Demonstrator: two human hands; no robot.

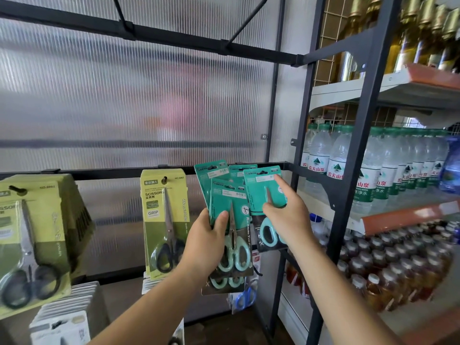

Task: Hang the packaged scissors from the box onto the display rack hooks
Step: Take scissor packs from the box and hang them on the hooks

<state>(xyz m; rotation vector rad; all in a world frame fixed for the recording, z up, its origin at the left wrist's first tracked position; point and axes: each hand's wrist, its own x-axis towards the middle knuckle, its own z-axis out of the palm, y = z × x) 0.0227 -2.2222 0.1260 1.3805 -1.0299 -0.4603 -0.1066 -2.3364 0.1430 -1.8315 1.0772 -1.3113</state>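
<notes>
My left hand (207,241) grips a fanned stack of teal scissor packs (230,221), thumb across the front card. My right hand (288,215) pinches a single teal scissor pack (261,188) by its right edge, forefinger stretched up along the card. That pack's top slot sits level with the black rack rail (174,170) at its right end. I cannot tell whether the slot is on a hook. Green scissor packs (164,220) hang from a hook in the middle of the rail. A thick bunch of green packs (37,245) hangs at the left. The box is out of view.
A black shelf upright (348,195) stands just right of my right hand. Water bottles (373,168) and brown drink bottles (398,267) fill the shelves beyond it. White carded packs (64,317) hang lower left, and blue scissors (245,297) below my left hand. A ribbed translucent wall backs the rack.
</notes>
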